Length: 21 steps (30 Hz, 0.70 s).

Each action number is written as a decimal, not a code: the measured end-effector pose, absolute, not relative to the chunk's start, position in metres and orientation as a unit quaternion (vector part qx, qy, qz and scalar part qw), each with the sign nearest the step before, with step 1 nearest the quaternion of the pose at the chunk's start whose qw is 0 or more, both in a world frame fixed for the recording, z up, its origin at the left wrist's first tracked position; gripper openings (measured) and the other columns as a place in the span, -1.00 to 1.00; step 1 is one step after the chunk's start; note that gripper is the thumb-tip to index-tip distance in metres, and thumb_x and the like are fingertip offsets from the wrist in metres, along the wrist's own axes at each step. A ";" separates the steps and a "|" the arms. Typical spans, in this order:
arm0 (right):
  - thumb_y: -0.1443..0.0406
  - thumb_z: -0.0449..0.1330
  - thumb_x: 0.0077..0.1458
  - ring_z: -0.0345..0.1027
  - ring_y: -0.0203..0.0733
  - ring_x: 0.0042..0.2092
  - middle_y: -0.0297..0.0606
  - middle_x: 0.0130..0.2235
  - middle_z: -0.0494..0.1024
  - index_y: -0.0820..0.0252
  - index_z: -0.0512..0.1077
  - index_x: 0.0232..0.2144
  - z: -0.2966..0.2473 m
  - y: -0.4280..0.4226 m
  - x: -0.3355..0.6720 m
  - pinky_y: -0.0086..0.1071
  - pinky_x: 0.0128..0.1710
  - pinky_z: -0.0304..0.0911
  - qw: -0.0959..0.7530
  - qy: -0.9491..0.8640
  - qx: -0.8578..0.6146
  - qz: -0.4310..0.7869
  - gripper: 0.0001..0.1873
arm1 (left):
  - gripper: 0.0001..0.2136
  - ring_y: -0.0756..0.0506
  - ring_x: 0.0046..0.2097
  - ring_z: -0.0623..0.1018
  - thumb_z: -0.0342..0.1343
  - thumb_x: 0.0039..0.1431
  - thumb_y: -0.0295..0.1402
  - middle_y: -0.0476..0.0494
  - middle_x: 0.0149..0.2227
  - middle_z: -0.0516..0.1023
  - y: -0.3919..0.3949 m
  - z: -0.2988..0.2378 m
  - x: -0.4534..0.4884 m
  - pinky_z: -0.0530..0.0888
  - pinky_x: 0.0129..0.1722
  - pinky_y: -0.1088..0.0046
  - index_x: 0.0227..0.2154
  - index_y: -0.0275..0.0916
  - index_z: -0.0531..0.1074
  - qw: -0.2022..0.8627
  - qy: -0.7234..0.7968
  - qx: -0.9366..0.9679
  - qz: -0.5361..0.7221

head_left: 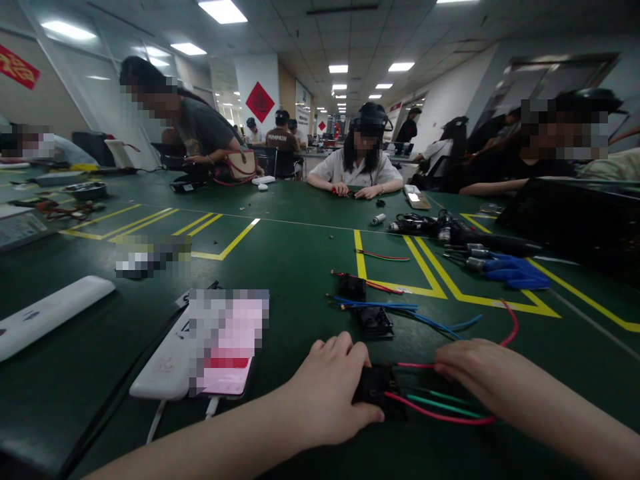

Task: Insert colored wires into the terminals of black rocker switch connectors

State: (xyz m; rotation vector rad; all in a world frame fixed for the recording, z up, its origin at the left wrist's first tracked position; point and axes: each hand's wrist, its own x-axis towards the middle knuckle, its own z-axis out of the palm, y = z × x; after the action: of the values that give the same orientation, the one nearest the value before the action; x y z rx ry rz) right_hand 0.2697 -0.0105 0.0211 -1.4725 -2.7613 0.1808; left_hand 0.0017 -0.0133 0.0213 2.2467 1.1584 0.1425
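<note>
My left hand is closed around the left side of a black plastic connector block on the green table. Red and green wires run out of the block's right side. My right hand is closed, with its fingertips at a red wire that enters the block's upper right; the finger pads are hidden. Just beyond lie a second black block with blue wires and a third black block beside red and yellow wires.
To the left lie a white power bank, a phone with a lit screen and a white device. Blue-handled tools and black cables lie at the right. Across the table a person sits working.
</note>
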 end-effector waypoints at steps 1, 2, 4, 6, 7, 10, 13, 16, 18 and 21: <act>0.39 -0.03 0.19 0.49 -0.15 -0.40 -0.30 -0.44 0.57 0.09 0.49 -0.45 0.023 -0.009 0.271 -0.31 -0.40 0.36 0.008 -0.880 -0.471 0.057 -0.67 | -0.61 -0.21 -0.04 0.38 0.27 0.04 -0.14 -0.09 -0.09 0.34 -0.013 0.022 0.002 0.32 -0.07 0.22 -0.14 -0.17 0.33 0.301 0.436 0.846 0.054; 0.39 -0.04 0.20 0.49 -0.15 -0.38 -0.29 -0.42 0.58 0.09 0.49 -0.43 0.024 -0.009 0.272 -0.30 -0.37 0.37 0.012 -0.880 -0.472 0.056 -0.67 | -0.62 -0.21 -0.04 0.38 0.27 0.04 -0.14 -0.09 -0.09 0.34 -0.013 0.022 0.001 0.32 -0.06 0.22 -0.14 -0.17 0.33 0.302 0.434 0.847 0.053; 0.38 -0.06 0.21 0.49 -0.15 -0.36 -0.27 -0.40 0.58 0.11 0.48 -0.41 0.027 -0.009 0.270 -0.28 -0.36 0.37 0.020 -0.878 -0.476 0.053 -0.67 | -0.63 -0.20 -0.04 0.38 0.27 0.04 -0.15 -0.08 -0.09 0.34 -0.014 0.022 0.002 0.32 -0.06 0.23 -0.15 -0.16 0.33 0.301 0.434 0.847 0.053; 0.38 -0.08 0.20 0.49 -0.14 -0.35 -0.24 -0.38 0.58 0.12 0.48 -0.39 0.029 -0.010 0.265 -0.28 -0.36 0.39 0.031 -0.875 -0.480 0.047 -0.66 | -0.64 -0.20 -0.04 0.38 0.27 0.05 -0.16 -0.07 -0.09 0.34 -0.014 0.022 0.002 0.31 -0.06 0.24 -0.15 -0.16 0.33 0.300 0.436 0.847 0.053; 0.39 -0.09 0.20 0.50 -0.13 -0.34 -0.23 -0.38 0.58 0.12 0.48 -0.39 0.029 -0.011 0.263 -0.27 -0.35 0.39 0.040 -0.876 -0.480 0.042 -0.66 | -0.64 -0.20 -0.04 0.38 0.27 0.04 -0.16 -0.07 -0.08 0.34 -0.015 0.022 0.002 0.32 -0.07 0.25 -0.15 -0.15 0.33 0.300 0.437 0.846 0.053; 0.42 -0.08 0.16 0.52 -0.11 -0.30 -0.20 -0.33 0.61 0.13 0.50 -0.34 0.028 -0.013 0.254 -0.26 -0.32 0.41 0.075 -0.881 -0.466 0.021 -0.66 | -0.64 -0.21 -0.02 0.37 0.27 0.05 -0.16 -0.08 -0.08 0.34 -0.015 0.022 0.002 0.32 -0.06 0.24 -0.15 -0.16 0.34 0.300 0.435 0.848 0.051; 0.43 -0.07 0.17 0.52 -0.12 -0.25 -0.19 -0.27 0.61 0.13 0.51 -0.27 0.026 -0.014 0.248 -0.28 -0.28 0.42 0.095 -0.890 -0.446 0.015 -0.65 | -0.64 -0.23 -0.01 0.37 0.27 0.05 -0.17 -0.09 -0.08 0.34 -0.014 0.023 0.002 0.32 -0.04 0.21 -0.15 -0.17 0.34 0.300 0.433 0.849 0.049; 0.40 -0.06 0.21 0.50 -0.16 -0.21 -0.21 -0.24 0.59 0.11 0.50 -0.16 0.027 -0.015 0.244 -0.31 -0.24 0.41 0.106 -0.896 -0.430 0.020 -0.65 | -0.63 -0.23 -0.01 0.38 0.28 0.04 -0.18 -0.10 -0.08 0.35 -0.013 0.023 0.001 0.32 -0.04 0.20 -0.14 -0.18 0.34 0.301 0.428 0.850 0.056; 0.38 -0.05 0.23 0.48 -0.18 -0.20 -0.21 -0.23 0.57 0.10 0.48 -0.16 0.030 -0.018 0.243 -0.32 -0.23 0.39 0.118 -0.897 -0.425 0.022 -0.68 | -0.62 -0.23 -0.02 0.38 0.29 0.03 -0.19 -0.10 -0.08 0.35 -0.013 0.023 0.001 0.33 -0.04 0.21 -0.13 -0.18 0.34 0.303 0.425 0.851 0.060; 0.31 -0.01 0.26 0.45 -0.18 -0.26 -0.25 -0.29 0.53 0.08 0.45 -0.29 0.036 -0.028 0.238 -0.33 -0.30 0.37 0.108 -0.896 -0.429 0.034 -0.78 | -0.61 -0.22 -0.02 0.38 0.29 0.03 -0.18 -0.10 -0.08 0.36 -0.013 0.021 0.000 0.33 -0.04 0.22 -0.13 -0.17 0.34 0.304 0.426 0.850 0.059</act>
State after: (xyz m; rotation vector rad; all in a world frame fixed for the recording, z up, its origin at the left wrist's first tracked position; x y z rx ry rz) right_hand 0.2383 -0.0280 0.0361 -1.2627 -2.6371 0.1001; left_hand -0.0004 -0.0127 0.0215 2.2520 1.1278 0.1563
